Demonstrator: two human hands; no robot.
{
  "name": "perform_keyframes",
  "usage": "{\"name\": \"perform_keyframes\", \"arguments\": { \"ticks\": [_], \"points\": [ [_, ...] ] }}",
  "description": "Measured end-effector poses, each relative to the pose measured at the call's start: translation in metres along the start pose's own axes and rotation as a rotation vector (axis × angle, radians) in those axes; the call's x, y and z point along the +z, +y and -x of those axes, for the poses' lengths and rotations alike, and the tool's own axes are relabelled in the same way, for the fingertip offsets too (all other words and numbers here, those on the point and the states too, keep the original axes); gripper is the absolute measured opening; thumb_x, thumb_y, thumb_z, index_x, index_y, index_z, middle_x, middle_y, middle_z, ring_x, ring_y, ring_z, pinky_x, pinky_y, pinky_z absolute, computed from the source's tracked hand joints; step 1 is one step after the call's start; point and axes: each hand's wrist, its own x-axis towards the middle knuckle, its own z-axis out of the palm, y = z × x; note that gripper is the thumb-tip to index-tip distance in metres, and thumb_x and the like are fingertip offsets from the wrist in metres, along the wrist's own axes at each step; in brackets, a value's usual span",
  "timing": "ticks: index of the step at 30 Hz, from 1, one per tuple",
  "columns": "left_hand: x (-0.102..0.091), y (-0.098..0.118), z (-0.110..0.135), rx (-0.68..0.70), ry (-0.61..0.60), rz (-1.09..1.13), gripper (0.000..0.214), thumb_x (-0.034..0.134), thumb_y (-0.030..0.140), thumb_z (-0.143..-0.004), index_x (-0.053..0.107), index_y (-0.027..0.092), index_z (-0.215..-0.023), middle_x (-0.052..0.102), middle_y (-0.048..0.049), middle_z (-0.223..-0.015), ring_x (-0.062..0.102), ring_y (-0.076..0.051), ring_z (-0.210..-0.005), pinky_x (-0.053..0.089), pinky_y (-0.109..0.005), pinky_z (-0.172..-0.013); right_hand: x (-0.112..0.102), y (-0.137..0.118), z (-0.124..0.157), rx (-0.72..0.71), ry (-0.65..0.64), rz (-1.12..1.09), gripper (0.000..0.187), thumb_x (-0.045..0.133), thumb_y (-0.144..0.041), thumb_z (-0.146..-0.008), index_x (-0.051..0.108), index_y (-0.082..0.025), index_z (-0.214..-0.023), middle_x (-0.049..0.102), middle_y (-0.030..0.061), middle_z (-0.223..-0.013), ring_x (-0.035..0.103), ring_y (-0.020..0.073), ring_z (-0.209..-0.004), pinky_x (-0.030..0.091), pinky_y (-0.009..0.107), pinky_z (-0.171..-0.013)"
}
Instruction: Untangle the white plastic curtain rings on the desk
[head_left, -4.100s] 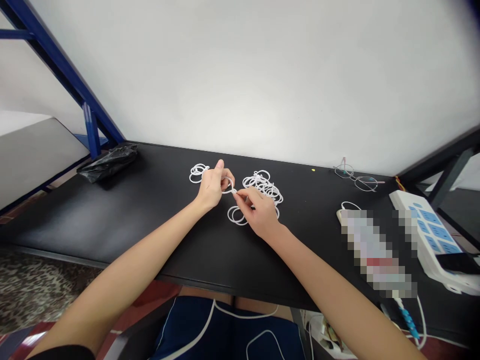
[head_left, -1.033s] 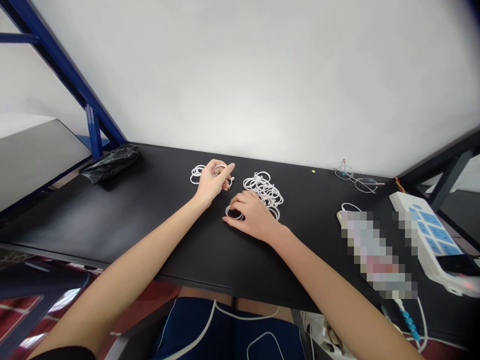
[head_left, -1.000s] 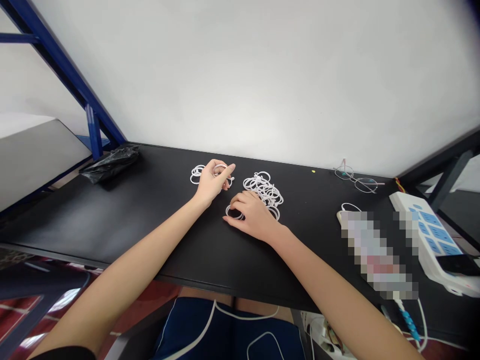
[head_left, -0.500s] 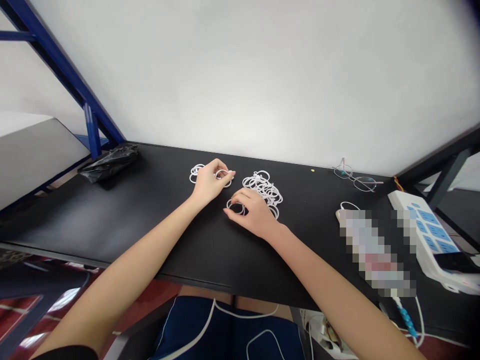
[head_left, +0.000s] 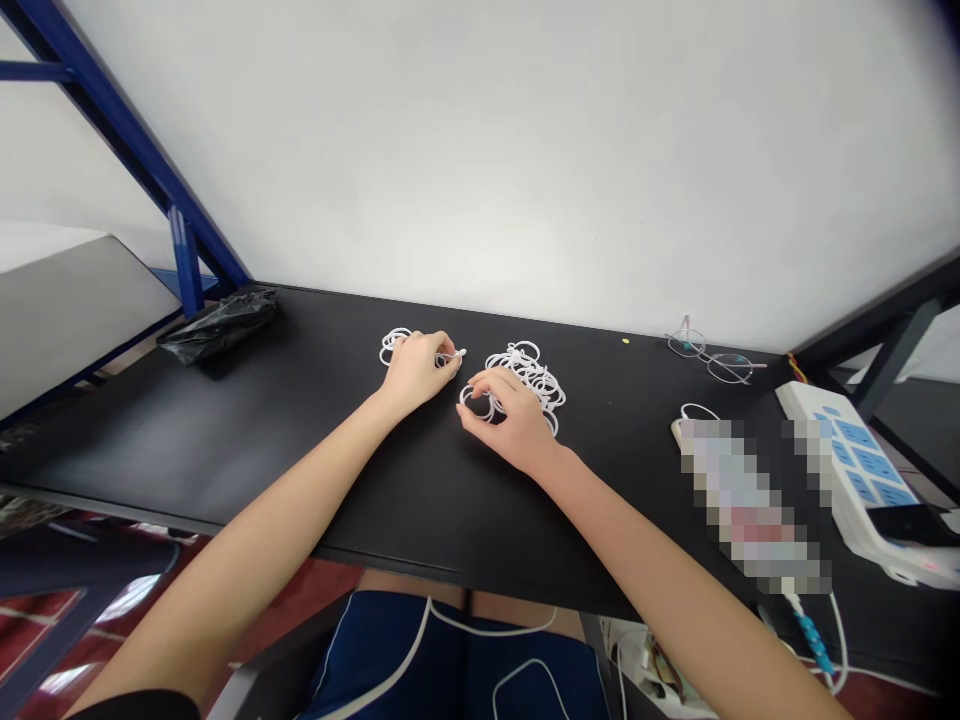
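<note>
Near the middle of the black table, my left hand (head_left: 420,370) is closed in a pinch around a white loop that looks like a hair tie (head_left: 460,353); part of it is hidden by the fingers. Just left of that hand a few more white loops (head_left: 388,345) lie bunched together. My right hand (head_left: 514,415), nearer to me, has thumb and fingers curved around another white hair tie (head_left: 491,408), gripping its edge. Behind and beside the right hand spreads a tangled pile of white hair ties (head_left: 532,375), partly covered by that hand.
A crumpled black plastic bag (head_left: 221,325) lies at the far left. On the right are eyeglasses (head_left: 705,355), a phone blurred by pixelation (head_left: 742,500) with a cable, and a white power strip (head_left: 855,470). A white wall (head_left: 480,150) borders the table's back edge.
My left hand has lowered slightly and turned its fingers down, so its loop shows less. My right hand has shifted slightly up and right with its loop.
</note>
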Motion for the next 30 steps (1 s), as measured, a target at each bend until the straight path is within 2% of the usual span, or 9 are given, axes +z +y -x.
{"name": "perform_keyframes", "arguments": {
  "ticks": [5, 10, 14, 18, 23, 30],
  "points": [
    [-0.002, 0.004, 0.000, 0.017, -0.003, -0.029, 0.011, 0.057, 0.026, -0.081, 0.061, 0.020, -0.074, 0.069, -0.0062, -0.084, 0.059, -0.026, -0.084, 0.041, -0.041, -0.085, 0.001, 0.001, -0.001, -0.043, 0.079, -0.011, 0.015, 0.063, -0.022, -0.083, 0.048, -0.024, -0.085, 0.065, 0.0056, -0.093, 0.062, 0.0206, -0.092, 0.052, 0.037, -0.084],
    [-0.007, 0.013, 0.000, 0.087, 0.012, 0.140, 0.010, 0.054, 0.018, -0.077, 0.063, 0.020, -0.082, 0.069, -0.0044, -0.088, 0.061, -0.023, -0.088, 0.045, -0.036, -0.084, 0.001, 0.002, -0.001, -0.013, 0.156, -0.030, 0.017, 0.066, -0.026, -0.083, 0.050, -0.024, -0.087, 0.066, 0.0060, -0.095, 0.064, 0.0209, -0.093, 0.054, 0.040, -0.084],
    [-0.011, 0.017, 0.000, 0.128, -0.084, 0.274, 0.019, 0.054, 0.015, -0.071, 0.065, 0.020, -0.086, 0.070, -0.0034, -0.092, 0.063, -0.021, -0.090, 0.048, -0.033, -0.083, 0.000, 0.000, -0.003, -0.005, 0.206, -0.033, 0.019, 0.068, -0.027, -0.081, 0.051, -0.025, -0.087, 0.068, 0.0060, -0.095, 0.066, 0.0216, -0.094, 0.054, 0.041, -0.086],
    [-0.012, 0.017, 0.001, 0.184, -0.191, 0.324, 0.016, 0.061, 0.022, -0.073, 0.068, 0.021, -0.087, 0.072, -0.0038, -0.092, 0.064, -0.022, -0.088, 0.048, -0.033, -0.084, -0.002, -0.003, -0.004, -0.032, 0.250, -0.065, 0.018, 0.068, -0.025, -0.081, 0.052, -0.025, -0.087, 0.068, 0.0058, -0.093, 0.066, 0.0216, -0.093, 0.054, 0.042, -0.087],
    [-0.009, 0.017, 0.002, 0.174, -0.280, 0.338, 0.019, 0.066, 0.027, -0.073, 0.070, 0.022, -0.091, 0.072, -0.0038, -0.095, 0.064, -0.022, -0.090, 0.048, -0.034, -0.086, -0.002, -0.003, -0.004, 0.005, 0.256, -0.062, 0.018, 0.069, -0.028, -0.081, 0.052, -0.025, -0.087, 0.068, 0.0055, -0.094, 0.067, 0.0230, -0.094, 0.054, 0.044, -0.087],
    [-0.007, 0.019, 0.003, 0.168, -0.282, 0.364, 0.016, 0.071, 0.032, -0.072, 0.072, 0.021, -0.083, 0.071, -0.0021, -0.081, 0.064, -0.019, -0.077, 0.048, -0.030, -0.079, -0.002, -0.003, -0.004, -0.031, 0.280, -0.064, 0.017, 0.069, -0.026, -0.082, 0.053, -0.025, -0.089, 0.069, 0.0052, -0.093, 0.066, 0.0214, -0.091, 0.055, 0.040, -0.083]
  ]
}}
